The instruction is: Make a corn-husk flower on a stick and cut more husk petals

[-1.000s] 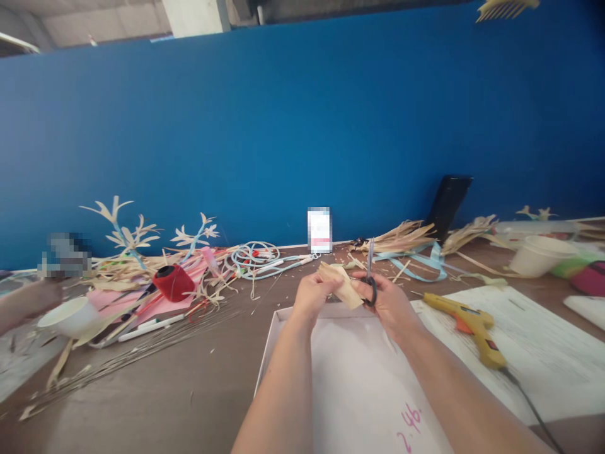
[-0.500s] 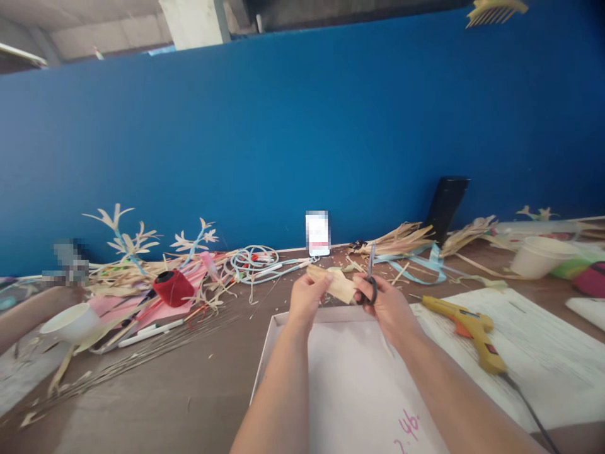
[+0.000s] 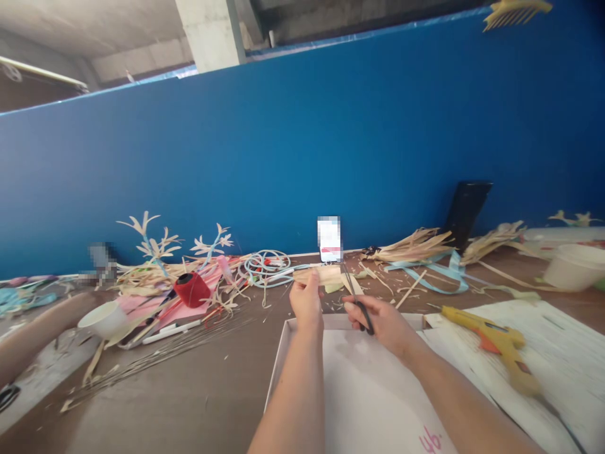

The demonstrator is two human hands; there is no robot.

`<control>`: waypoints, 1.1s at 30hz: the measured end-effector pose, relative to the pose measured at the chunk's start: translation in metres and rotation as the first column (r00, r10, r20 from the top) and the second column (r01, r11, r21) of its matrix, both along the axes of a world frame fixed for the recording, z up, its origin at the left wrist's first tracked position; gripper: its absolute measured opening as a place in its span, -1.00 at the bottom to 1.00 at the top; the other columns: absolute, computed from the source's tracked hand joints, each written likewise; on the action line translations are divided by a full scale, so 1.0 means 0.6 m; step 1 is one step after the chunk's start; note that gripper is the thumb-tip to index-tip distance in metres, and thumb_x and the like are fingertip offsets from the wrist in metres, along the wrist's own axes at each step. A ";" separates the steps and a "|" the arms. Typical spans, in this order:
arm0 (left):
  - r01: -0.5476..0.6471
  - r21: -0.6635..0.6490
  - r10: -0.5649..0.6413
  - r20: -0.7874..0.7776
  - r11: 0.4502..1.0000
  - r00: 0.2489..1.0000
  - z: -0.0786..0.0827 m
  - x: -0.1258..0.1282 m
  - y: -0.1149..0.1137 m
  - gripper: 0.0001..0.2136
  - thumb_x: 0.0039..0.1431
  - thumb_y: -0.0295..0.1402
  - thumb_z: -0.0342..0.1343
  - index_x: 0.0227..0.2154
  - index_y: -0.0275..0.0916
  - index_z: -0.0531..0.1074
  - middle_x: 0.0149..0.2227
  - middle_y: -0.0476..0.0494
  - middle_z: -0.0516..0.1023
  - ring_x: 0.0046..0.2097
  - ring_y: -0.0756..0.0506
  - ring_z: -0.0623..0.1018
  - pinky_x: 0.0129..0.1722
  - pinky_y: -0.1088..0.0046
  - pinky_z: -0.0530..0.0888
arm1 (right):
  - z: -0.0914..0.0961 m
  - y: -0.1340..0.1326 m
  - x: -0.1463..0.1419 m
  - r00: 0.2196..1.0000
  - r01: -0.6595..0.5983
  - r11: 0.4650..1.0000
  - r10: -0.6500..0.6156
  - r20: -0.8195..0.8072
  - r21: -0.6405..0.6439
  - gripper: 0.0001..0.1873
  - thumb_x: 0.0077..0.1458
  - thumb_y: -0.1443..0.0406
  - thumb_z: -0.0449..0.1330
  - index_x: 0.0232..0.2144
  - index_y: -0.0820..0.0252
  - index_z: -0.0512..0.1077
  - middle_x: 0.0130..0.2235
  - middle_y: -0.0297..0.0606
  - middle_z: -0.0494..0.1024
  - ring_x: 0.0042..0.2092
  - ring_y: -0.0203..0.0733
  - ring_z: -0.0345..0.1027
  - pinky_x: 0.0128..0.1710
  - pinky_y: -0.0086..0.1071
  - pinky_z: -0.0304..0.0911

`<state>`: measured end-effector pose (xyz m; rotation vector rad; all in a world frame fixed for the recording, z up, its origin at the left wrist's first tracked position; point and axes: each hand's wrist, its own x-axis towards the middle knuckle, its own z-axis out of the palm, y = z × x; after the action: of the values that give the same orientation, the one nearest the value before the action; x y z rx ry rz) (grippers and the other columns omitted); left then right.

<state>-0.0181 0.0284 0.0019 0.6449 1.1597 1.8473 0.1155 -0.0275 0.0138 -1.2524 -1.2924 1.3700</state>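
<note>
My left hand [image 3: 306, 304] pinches a pale, dry strip of husk [image 3: 329, 275] between thumb and fingers, above the far edge of a white box lid [image 3: 368, 384]. In my right hand [image 3: 385, 323] is a pair of black-handled scissors [image 3: 363, 315], their blades pointing up and away from me. The blades cross the right end of the husk; whether they are cutting it is unclear. Small pale scraps lie on the table around both hands.
On the right, a yellow glue gun [image 3: 501, 340] rests on paper sheets [image 3: 562, 366]. A phone [image 3: 329, 239] stands against the blue partition [image 3: 283, 145]. Husk flowers [image 3: 151, 246], red thread [image 3: 192, 290] and a white cup [image 3: 101, 320] lie left, where another person's arm [image 3: 42, 334] reaches in.
My right hand has drawn lower and nearer, swinging the scissors so their blades meet the husk. My left hand has turned the husk out flat. The view has tilted and shifted left.
</note>
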 end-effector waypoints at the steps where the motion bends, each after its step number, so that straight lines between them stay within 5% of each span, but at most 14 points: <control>1: -0.014 -0.001 0.014 -0.007 1.000 1.000 0.001 0.000 -0.001 -0.70 -0.14 -0.20 0.21 -0.42 -0.36 0.41 -0.60 0.03 0.38 -0.62 0.12 0.27 -0.59 0.58 0.24 | -0.004 0.001 -0.001 1.000 -0.010 1.000 0.010 0.007 0.010 -0.47 -0.16 0.00 0.26 -0.19 0.22 0.44 -0.50 -0.34 0.41 -0.45 -0.28 0.26 -0.48 -0.43 0.12; 9: -0.038 0.020 0.041 -0.128 0.999 0.991 0.004 0.001 -0.007 -0.71 -0.09 -0.17 0.17 -0.43 -0.34 0.41 -0.58 0.01 0.41 -0.59 0.09 0.33 -0.58 0.58 0.27 | -0.018 0.006 -0.005 1.000 -0.012 0.999 0.012 0.008 0.045 -0.49 -0.16 0.02 0.27 -0.20 0.23 0.46 -0.55 -0.38 0.37 -0.48 -0.29 0.21 -0.48 -0.41 0.10; 33: 0.062 0.019 -0.059 -0.152 0.998 0.987 0.003 0.010 -0.009 -0.73 -0.08 -0.16 0.14 -0.45 -0.28 0.35 -0.67 0.08 0.30 -0.63 0.09 0.28 -0.62 0.59 0.22 | -0.012 0.006 -0.004 0.995 0.099 0.993 -0.101 0.022 0.060 -0.50 -0.21 0.04 0.30 -0.24 0.24 0.51 -0.63 -0.37 0.37 -0.55 -0.30 0.20 -0.54 -0.41 0.12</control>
<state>-0.0123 0.0231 0.0036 0.8375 1.2038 1.7878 0.1132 -0.0241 0.0065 -1.2804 -1.2607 1.2411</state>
